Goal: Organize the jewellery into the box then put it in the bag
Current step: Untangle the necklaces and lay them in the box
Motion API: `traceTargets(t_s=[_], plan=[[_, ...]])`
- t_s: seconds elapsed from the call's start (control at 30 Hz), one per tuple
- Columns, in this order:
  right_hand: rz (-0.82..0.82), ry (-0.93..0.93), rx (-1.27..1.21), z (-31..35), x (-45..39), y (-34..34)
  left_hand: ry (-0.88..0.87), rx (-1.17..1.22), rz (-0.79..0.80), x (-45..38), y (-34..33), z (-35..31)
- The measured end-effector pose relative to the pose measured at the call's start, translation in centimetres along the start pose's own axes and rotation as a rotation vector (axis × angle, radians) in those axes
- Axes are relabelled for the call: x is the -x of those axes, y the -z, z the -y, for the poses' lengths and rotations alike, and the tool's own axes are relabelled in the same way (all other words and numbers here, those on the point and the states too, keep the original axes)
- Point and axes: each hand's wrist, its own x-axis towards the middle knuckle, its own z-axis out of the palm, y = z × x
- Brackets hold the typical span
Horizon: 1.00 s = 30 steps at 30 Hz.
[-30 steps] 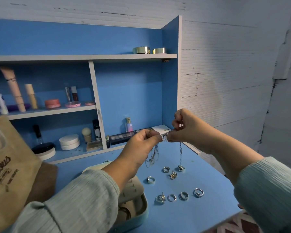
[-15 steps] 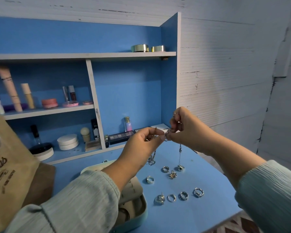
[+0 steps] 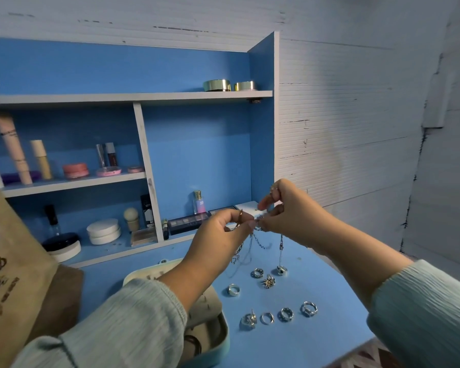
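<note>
Silver chains (image 3: pixel 260 241) above blue tabletop (image 3: pixel 316 338)

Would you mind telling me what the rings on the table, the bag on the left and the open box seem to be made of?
Rings: probably silver-coloured metal, polished, since they glint. Bag: looks like tan woven cloth or jute, matte, with dark printed lettering. Box: pale blue shell, perhaps plastic or faux leather, smooth; its beige lining looks soft and matte, possibly velvet, though blur leaves that open.
</note>
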Motion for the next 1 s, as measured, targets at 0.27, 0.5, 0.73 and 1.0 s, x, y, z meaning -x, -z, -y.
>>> traceTargets(t_s=[0.27, 0.5, 0.73, 1.0], plan=[[-0.074, -0.106, -0.154, -0.2, -0.2, -0.8, 0.037, -0.011, -0.065, 0.1, -0.4, 0.3], [-0.086, -0.15, -0.32, -0.7, -0.2, -1.5, 0.037, -0.043, -0.073, 0.2, -0.6, 0.4], [-0.051, -0.1, -0.208, -0.6, 0.2, -1.2, 0.058, 0.032, 0.005, 0.2, -0.6, 0.7], [-0.039, 0.032, 0.07, -0.5, 0.2, -1.5, 0.066, 0.105, 0.087, 0.1, -0.6, 0.5]])
